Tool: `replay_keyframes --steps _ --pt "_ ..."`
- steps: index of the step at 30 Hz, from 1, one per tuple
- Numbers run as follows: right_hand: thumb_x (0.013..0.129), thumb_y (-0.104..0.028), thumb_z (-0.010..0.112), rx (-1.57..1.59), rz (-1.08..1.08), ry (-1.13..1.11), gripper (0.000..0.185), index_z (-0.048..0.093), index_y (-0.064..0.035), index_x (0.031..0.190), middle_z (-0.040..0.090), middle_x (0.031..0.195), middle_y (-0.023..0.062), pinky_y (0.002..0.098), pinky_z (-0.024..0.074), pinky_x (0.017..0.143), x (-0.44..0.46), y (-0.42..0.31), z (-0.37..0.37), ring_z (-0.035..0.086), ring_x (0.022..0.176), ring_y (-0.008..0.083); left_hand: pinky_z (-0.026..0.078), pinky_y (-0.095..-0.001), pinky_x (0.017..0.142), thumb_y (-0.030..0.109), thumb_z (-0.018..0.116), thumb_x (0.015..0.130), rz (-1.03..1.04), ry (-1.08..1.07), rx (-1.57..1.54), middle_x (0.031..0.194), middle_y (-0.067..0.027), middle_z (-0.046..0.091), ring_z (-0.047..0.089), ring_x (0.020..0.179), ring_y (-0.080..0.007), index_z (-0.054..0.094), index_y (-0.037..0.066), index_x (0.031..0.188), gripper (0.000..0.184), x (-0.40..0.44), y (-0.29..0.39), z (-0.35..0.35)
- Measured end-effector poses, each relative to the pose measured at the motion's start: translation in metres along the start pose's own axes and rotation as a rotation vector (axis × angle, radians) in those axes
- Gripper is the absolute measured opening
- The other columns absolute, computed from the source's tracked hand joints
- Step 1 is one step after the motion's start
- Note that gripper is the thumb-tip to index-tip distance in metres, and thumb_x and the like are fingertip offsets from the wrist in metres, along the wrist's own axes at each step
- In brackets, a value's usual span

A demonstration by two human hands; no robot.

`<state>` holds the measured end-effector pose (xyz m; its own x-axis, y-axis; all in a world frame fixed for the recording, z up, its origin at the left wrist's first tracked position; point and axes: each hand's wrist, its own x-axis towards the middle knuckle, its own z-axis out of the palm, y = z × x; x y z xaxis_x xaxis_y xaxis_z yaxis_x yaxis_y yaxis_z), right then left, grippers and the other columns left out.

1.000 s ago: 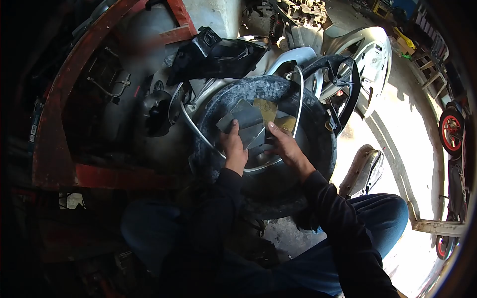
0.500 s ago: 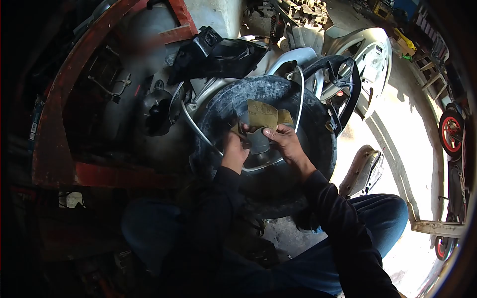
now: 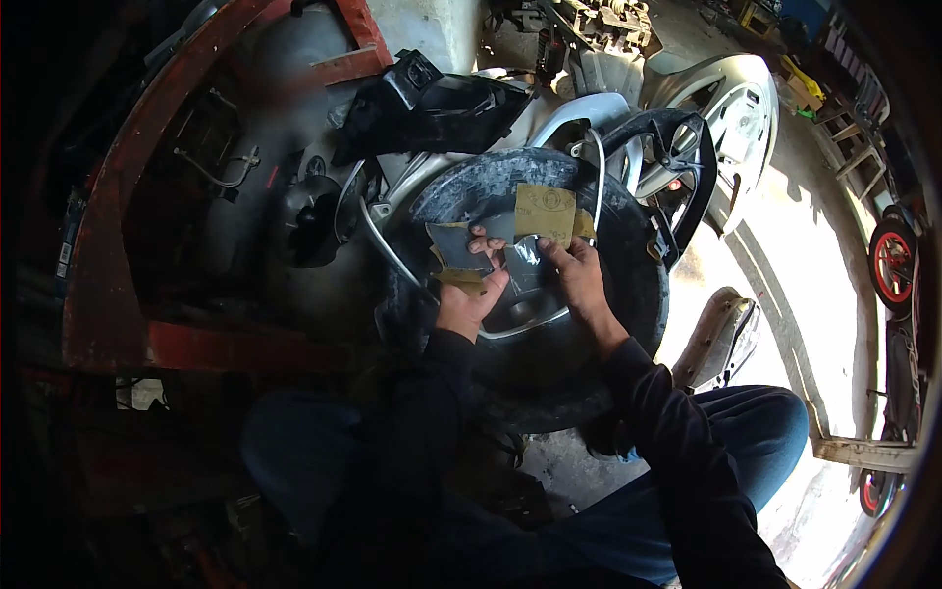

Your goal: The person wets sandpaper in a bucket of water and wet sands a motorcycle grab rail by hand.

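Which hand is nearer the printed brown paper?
Right: the right hand holds the printed brown paper by its lower edge; the left hand is below and left of it.

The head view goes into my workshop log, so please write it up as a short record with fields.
Left hand: holds folded sandpaper, grey face and tan backing showing
Right hand: holds printed tan-backed sandpaper; number of pieces unclear
Below the hands: black tub
Beyond the tub: black plastic part, silver body panel
Far right: red-rimmed wheel
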<state>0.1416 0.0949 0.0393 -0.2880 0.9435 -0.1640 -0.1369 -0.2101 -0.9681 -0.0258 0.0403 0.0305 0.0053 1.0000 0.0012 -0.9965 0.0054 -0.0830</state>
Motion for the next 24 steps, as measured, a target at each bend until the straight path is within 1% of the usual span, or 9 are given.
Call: replay_keyframes --steps 6,10,11,12,16,18,22,23,24 --pt "0.092 -0.024 0.072 -0.018 0.046 0.001 0.032 0.067 0.0022 0.11 0.07 0.089 0.0053 0.0259 0.0483 0.065 0.003 -0.001 0.0 0.061 0.073 0.011 0.046 -0.0346 0.093 0.021 0.054 0.096 0.065 0.097 0.047 0.074 -0.0018 0.058 0.058 0.09 -0.0219 0.056 0.005 0.104 0.018 0.002 -0.003 0.002" --pt "0.095 -0.037 0.067 -0.582 0.053 0.026 0.045 0.065 0.0033 0.114 0.071 0.09 0.013 0.0312 0.0521 0.07 -0.001 -0.004 0.002 0.066 0.075 0.0167 0.051 -0.0352 0.09 0.024 0.053 0.1 0.215 0.105 0.195 0.082 -0.0032 0.061 0.061 0.088 -0.0213 0.057 0.005 0.108 0.02 0.014 0.006 -0.031" --pt "0.095 -0.042 0.064 -0.8 0.064 -0.031 0.049 0.065 0.0035 0.115 0.071 0.09 0.0156 0.0326 0.053 0.073 -0.001 -0.002 0.001 0.067 0.076 0.0186 0.053 -0.0363 0.088 0.027 0.053 0.102 0.296 0.425 0.274 0.089 -0.0041 0.061 0.062 0.088 -0.0218 0.057 0.006 0.111 0.024 0.015 0.004 -0.029" --pt "0.095 -0.042 0.064 -0.801 0.063 -0.03 0.049 0.065 0.0035 0.115 0.071 0.09 0.0156 0.0326 0.053 0.073 -0.002 -0.002 0.001 0.067 0.076 0.0186 0.055 -0.0374 0.087 0.031 0.053 0.103 0.372 0.747 0.35 0.095 -0.0051 0.062 0.064 0.087 -0.0222 0.056 0.006 0.113 0.027 0.016 0.002 -0.026" --pt "0.095 -0.045 0.066 -0.472 0.285 -0.118 0.05 0.066 0.0038 0.105 0.07 0.09 0.0102 0.0305 0.0492 0.068 -0.007 0.001 0.014 0.065 0.079 0.0153 0.052 -0.0413 0.093 0.03 0.059 0.102 0.599 0.882 0.734 0.131 -0.0099 0.06 0.061 0.113 -0.0251 0.052 0.006 0.133 0.04 0.013 -0.013 -0.027" --pt "0.09 -0.042 0.073 -0.356 0.095 -0.199 0.044 0.069 0.0011 0.096 0.063 0.072 0.005 0.03 0.0465 0.063 -0.007 0.006 0.016 0.059 0.067 0.0123 0.048 -0.0421 0.1 0.023 0.063 0.1 0.619 0.846 0.767 0.133 -0.0125 0.058 0.058 0.118 -0.0261 0.046 0.003 0.138 0.046 0.012 -0.017 -0.028" --pt "0.082 -0.021 0.082 -0.204 0.083 -0.104 0.027 0.062 -0.0035 0.079 0.062 0.069 0.0001 0.028 0.0449 0.06 0.007 0.032 0.004 0.055 0.065 0.0085 0.043 -0.0404 0.105 0.018 0.06 0.1 0.635 0.743 0.851 0.139 -0.014 0.053 0.053 0.124 -0.0267 0.043 0.001 0.141 0.047 0.014 -0.015 -0.045" --pt "0.079 -0.011 0.08 -0.153 0.193 -0.123 0.022 0.059 -0.0037 0.075 0.066 0.089 0.0066 0.0286 0.0481 0.071 0.01 0.026 -0.004 0.062 0.082 0.0134 0.042 -0.0398 0.105 0.016 0.06 0.1 0.571 0.816 0.918 0.138 -0.0139 0.053 0.053 0.124 -0.0267 0.042 0.001 0.141 0.047 0.015 -0.011 -0.053" --pt "0.079 -0.011 0.08 -0.155 0.192 -0.123 0.022 0.059 -0.0037 0.075 0.066 0.089 0.0066 0.0286 0.0481 0.071 0.013 0.028 -0.006 0.062 0.082 0.0134 0.042 -0.0391 0.105 0.015 0.059 0.1 0.505 0.888 0.984 0.138 -0.0139 0.054 0.053 0.123 -0.0267 0.042 0.0 0.141 0.047 0.014 -0.006 -0.053"
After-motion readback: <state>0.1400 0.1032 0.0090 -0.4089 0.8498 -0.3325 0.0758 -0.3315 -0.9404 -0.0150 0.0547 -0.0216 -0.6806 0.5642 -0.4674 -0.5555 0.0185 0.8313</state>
